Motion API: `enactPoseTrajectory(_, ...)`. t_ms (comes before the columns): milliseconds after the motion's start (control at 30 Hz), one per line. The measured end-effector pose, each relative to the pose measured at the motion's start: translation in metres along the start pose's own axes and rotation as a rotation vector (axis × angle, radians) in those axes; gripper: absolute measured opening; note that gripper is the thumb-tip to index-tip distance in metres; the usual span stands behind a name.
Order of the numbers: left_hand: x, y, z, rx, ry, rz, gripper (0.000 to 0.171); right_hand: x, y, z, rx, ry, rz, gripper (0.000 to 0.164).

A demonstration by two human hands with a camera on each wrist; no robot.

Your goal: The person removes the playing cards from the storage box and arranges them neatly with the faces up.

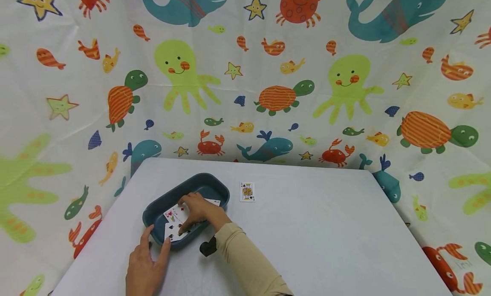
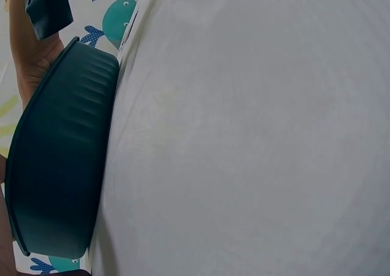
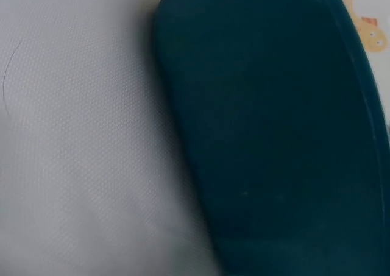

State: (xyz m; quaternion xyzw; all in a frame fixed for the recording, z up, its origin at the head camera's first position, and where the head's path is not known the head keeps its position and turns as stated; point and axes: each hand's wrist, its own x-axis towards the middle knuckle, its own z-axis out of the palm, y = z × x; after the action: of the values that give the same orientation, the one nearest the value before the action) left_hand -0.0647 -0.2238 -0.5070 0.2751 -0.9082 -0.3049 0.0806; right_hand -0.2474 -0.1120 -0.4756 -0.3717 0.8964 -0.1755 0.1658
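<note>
Playing cards [image 1: 170,230] lie face up and overlapping inside a dark teal oblong tub [image 1: 156,205]. My right hand [image 1: 198,210] reaches over the near side of the tub, thumb and fingers spread apart over the cards, with the thumb tip at a spade card. Part of the cards is hidden under this hand. At the tub's near left corner is my left hand [image 1: 147,262], its thumb and fingers spread around the corner at the rim. The left wrist view shows the tub's outer wall [image 2: 61,148]; the right wrist view shows its dark side [image 3: 268,130] close up.
A single king card [image 1: 247,192] lies face up on the white tabletop [image 1: 307,228], right of the tub. The black wrist camera [image 1: 208,247] sits below the right forearm. A curtain with sea animals [image 1: 238,96] hangs behind the table's far edge.
</note>
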Motion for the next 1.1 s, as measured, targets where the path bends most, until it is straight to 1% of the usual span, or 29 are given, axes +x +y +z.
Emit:
enactPoseTrajectory(300, 0.002, -0.001, 0.000, 0.013, -0.030, -0.005, 0.078, -0.001, -0.001, -0.004, 0.022, 0.077, 0.021, 0.081)
enactPoseTrajectory(533, 0.004, -0.003, 0.002, 0.014, -0.020, 0.002, 0.078, -0.007, 0.001, -0.011, 0.089, 0.154, -0.036, 0.072)
enactPoseTrajectory(733, 0.005, -0.004, 0.001, 0.003, -0.007, 0.011, 0.077, -0.021, 0.000, -0.020, 0.199, 0.241, -0.092, 0.072)
enactPoseTrajectory(833, 0.005, -0.002, 0.001, 0.001, -0.013, 0.006, 0.077, -0.029, -0.001, -0.023, 0.247, 0.284, -0.117, 0.072)
enactPoseTrajectory(967, 0.005, 0.000, 0.001, 0.005, -0.021, -0.009, 0.076, -0.039, 0.002, -0.024, 0.296, 0.330, -0.137, 0.071)
enactPoseTrajectory(1100, 0.005, 0.001, 0.003, 0.008, -0.012, -0.008, 0.075, -0.050, 0.006, -0.026, 0.354, 0.371, -0.143, 0.071)
